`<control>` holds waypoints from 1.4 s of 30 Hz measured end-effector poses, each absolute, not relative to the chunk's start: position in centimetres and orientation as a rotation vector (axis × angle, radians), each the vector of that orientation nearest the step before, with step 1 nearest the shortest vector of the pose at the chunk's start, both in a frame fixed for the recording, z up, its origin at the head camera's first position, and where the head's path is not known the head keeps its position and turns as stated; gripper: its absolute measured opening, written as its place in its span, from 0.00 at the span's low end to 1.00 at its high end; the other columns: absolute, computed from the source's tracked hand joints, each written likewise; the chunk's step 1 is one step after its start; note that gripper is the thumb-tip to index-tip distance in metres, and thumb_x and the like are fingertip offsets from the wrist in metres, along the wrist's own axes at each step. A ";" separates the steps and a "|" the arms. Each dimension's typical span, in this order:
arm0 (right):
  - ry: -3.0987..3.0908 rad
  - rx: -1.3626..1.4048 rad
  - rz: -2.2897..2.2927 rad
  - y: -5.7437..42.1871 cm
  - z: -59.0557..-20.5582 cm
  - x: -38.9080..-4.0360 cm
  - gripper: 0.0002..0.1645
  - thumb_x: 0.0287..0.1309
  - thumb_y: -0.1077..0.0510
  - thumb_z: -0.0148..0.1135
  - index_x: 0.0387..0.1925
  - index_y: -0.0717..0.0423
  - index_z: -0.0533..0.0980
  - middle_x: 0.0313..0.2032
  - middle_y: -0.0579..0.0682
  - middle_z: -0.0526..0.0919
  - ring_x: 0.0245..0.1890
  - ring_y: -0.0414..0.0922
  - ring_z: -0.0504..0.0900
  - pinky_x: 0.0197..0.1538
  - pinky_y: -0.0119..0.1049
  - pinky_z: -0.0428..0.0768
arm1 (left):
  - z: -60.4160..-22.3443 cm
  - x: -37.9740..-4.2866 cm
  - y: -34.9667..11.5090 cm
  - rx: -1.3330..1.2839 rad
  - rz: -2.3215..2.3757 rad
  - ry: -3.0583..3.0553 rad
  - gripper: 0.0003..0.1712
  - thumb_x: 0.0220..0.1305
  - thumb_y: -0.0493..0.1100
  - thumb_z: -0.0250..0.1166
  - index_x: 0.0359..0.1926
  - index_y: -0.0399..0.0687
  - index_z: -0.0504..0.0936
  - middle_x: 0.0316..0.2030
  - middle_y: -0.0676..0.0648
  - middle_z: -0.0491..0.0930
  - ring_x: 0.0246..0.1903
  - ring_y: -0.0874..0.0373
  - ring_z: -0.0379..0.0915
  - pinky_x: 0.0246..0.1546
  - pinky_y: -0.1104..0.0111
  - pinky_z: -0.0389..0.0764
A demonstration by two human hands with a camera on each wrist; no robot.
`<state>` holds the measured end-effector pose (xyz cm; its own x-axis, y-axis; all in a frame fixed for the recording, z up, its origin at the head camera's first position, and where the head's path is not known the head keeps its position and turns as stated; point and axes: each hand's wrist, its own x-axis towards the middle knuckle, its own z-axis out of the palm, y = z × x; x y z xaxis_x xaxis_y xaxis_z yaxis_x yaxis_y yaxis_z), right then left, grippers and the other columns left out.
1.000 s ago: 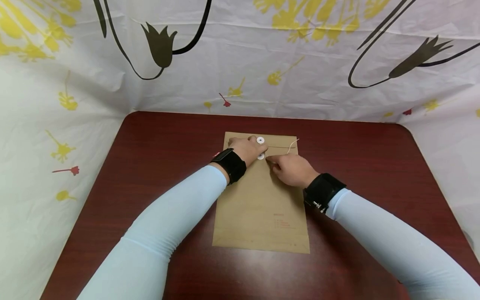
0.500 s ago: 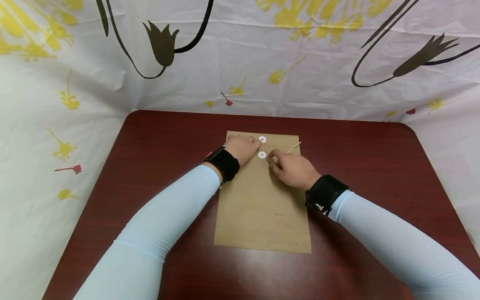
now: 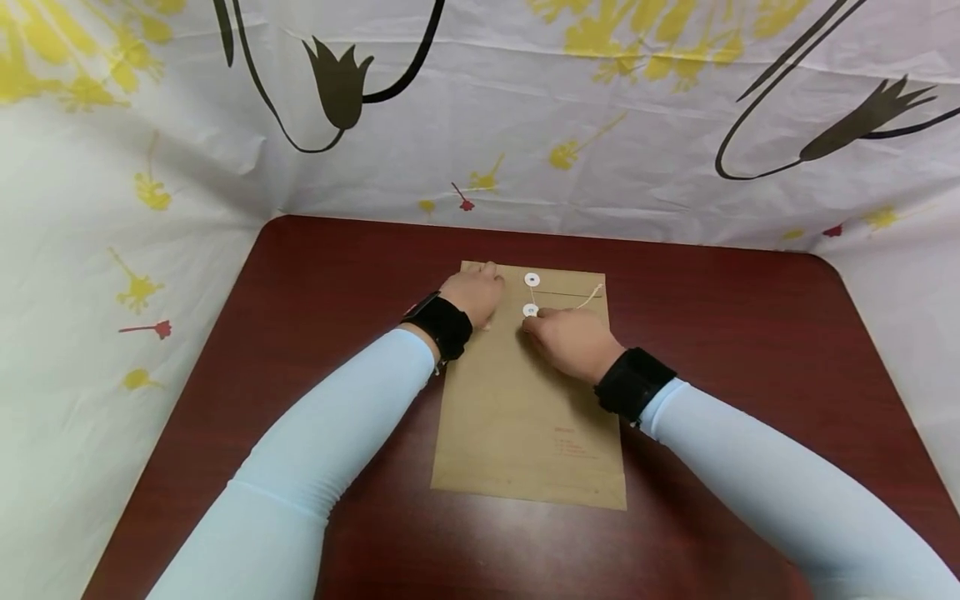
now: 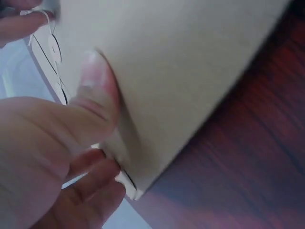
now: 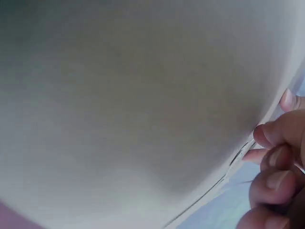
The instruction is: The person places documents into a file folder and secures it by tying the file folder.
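A brown paper string-tie envelope [image 3: 525, 417] lies flat on the table, flap end away from me. Its upper white button [image 3: 532, 279] sits on the flap, the lower button [image 3: 530, 310] just below. My left hand [image 3: 474, 293] grips the envelope's upper left corner; in the left wrist view the thumb [image 4: 97, 81] presses the paper and the fingers curl at the edge. My right hand [image 3: 572, 337] pinches the string beside the lower button, the fingertips partly hidden. A loose string end [image 3: 591, 297] trails toward the right edge. The string [image 4: 39, 13] loops by a right finger in the left wrist view.
The dark red wooden table [image 3: 337, 267] has rounded far corners. A white cloth [image 3: 630, 192] printed with flowers hangs behind it and at both sides. Black bands [image 3: 636, 383] circle both wrists, over light blue sleeves [image 3: 750, 450].
My left hand has shifted left from the buttons to the envelope's upper left corner. My right hand first moved slightly off the lower button, then came back close against it.
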<state>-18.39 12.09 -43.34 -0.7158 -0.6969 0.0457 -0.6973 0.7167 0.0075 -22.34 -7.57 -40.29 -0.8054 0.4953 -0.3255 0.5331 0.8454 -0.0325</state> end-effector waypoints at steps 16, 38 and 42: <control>-3.043 1.038 0.243 10.1 -43.1 -24.3 0.06 0.66 0.57 0.62 0.34 0.52 0.82 0.28 0.48 0.83 0.27 0.45 0.78 0.32 0.41 0.77 | -41.6 -23.1 -7.7 0.714 -0.209 2.715 0.43 0.59 0.59 0.69 0.71 0.46 0.67 0.67 0.43 0.67 0.68 0.48 0.64 0.53 0.58 0.81; -3.198 0.645 0.418 13.6 -43.5 -23.3 0.07 0.67 0.54 0.54 0.34 0.46 0.78 0.25 0.45 0.79 0.23 0.45 0.73 0.26 0.39 0.67 | -41.4 -22.6 -7.7 0.698 -0.086 2.736 0.40 0.58 0.55 0.70 0.67 0.42 0.71 0.60 0.42 0.72 0.59 0.47 0.72 0.50 0.58 0.82; -3.176 0.748 0.342 13.8 -43.3 -22.4 0.07 0.69 0.54 0.55 0.35 0.46 0.78 0.24 0.44 0.78 0.23 0.43 0.73 0.25 0.38 0.67 | -41.5 -22.7 -7.6 0.721 -0.096 2.721 0.42 0.59 0.55 0.69 0.69 0.41 0.69 0.62 0.41 0.71 0.61 0.46 0.70 0.55 0.60 0.79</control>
